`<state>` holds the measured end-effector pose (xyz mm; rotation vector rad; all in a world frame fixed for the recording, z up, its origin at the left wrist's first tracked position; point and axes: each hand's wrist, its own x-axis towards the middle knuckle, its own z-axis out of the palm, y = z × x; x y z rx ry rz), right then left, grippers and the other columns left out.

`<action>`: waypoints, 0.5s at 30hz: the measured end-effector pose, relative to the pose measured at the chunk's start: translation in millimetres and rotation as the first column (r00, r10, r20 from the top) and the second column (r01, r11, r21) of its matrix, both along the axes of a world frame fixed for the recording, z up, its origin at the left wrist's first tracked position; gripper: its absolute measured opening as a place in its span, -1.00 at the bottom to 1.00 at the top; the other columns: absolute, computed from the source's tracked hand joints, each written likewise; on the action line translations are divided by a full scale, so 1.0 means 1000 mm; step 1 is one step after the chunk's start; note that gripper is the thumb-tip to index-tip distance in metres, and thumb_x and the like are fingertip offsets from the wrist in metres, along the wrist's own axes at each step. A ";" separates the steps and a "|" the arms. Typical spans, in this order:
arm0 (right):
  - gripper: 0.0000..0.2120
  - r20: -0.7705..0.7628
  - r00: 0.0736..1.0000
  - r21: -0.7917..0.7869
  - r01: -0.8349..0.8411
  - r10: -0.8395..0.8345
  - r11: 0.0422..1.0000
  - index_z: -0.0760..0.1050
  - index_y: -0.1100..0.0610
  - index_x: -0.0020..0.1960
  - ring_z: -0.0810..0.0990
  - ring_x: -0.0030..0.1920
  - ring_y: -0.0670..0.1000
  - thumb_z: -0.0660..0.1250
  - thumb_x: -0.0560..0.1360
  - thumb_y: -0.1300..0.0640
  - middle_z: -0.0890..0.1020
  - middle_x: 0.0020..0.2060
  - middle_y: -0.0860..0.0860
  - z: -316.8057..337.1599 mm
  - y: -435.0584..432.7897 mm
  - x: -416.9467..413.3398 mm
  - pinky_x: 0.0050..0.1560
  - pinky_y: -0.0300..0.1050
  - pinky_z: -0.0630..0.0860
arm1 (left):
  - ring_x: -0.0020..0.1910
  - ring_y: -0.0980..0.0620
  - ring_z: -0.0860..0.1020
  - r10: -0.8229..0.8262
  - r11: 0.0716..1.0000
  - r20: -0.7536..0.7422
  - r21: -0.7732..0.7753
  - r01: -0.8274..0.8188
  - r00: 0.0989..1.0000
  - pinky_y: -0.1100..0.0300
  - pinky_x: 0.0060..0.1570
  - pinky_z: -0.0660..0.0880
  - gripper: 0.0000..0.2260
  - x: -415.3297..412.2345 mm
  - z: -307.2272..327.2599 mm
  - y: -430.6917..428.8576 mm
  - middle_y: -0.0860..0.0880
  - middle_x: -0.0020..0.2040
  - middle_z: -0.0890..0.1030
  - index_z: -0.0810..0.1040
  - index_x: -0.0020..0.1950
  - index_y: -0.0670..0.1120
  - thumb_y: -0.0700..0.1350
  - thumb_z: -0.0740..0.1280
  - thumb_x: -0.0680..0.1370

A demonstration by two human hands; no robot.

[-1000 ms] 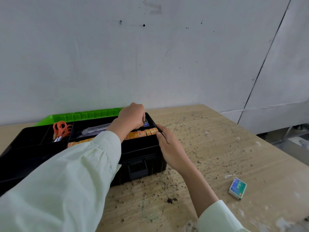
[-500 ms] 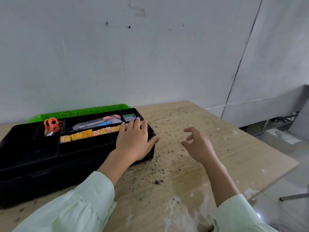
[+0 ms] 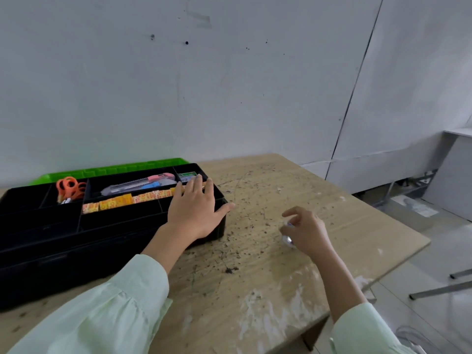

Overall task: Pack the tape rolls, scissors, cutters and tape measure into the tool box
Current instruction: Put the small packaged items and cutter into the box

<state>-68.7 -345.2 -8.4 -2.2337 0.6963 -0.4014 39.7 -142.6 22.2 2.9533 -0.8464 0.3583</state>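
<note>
L hand (image 3: 195, 213) lies flat, fingers straight, on the R end of the open black tool box (image 3: 51, 251) w/ scissors (image 3: 70, 187) & cutters (image 3: 138, 183) in its tray, while R hand (image 3: 306, 231) curls round a small shiny item (image 3: 288, 240), poss. tape but too blurred to tell, just over the table (image 3: 255, 290).

Wearing a loose, pale mint-green top with long sleeves. Left sleeve (image 3: 102, 315) billowing wide, gathering into soft pleats at the cuff. Right sleeve (image 3: 365, 330) showing the same thin fabric, ending partway along the forearm. Left hand (image 3: 194, 213) and right hand (image 3: 306, 231) going bare.
</note>
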 end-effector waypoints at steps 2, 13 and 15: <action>-0.83 0.127 0.992 0.134 -0.024 0.007 0.991 0.58 0.07 0.03 0.60 -0.12 0.03 0.44 0.44 0.17 0.59 -0.23 -0.02 0.011 0.011 0.007 -0.14 -0.10 0.54 | 0.53 -0.07 0.03 -0.121 0.990 0.039 -0.071 0.123 0.992 -0.05 0.51 -0.06 -0.17 -0.002 0.003 0.002 -0.12 0.55 0.07 0.02 0.54 -0.10 0.43 -0.04 0.46; -0.83 0.414 0.909 0.304 -0.179 0.040 0.936 0.60 0.13 -0.07 0.66 -0.29 -0.04 0.38 0.51 0.01 0.66 -0.21 0.01 0.045 0.071 0.057 -0.01 0.11 0.62 | -0.13 0.18 0.57 -0.454 0.683 -0.019 -0.650 0.334 0.891 0.25 -0.04 0.54 -0.55 -0.017 0.014 0.002 0.07 0.01 0.53 0.35 0.30 0.00 -0.05 0.43 0.47; -0.85 0.426 0.904 0.315 -0.192 0.042 0.929 0.62 0.11 -0.06 0.68 -0.27 -0.03 0.31 0.55 0.07 0.66 -0.17 0.01 0.045 0.075 0.063 0.02 0.14 0.61 | -0.16 0.19 0.57 -0.432 0.667 0.014 -0.668 0.330 0.902 0.26 -0.07 0.55 -0.62 -0.011 0.014 0.006 0.04 -0.01 0.54 0.39 0.27 -0.02 -0.09 0.41 0.49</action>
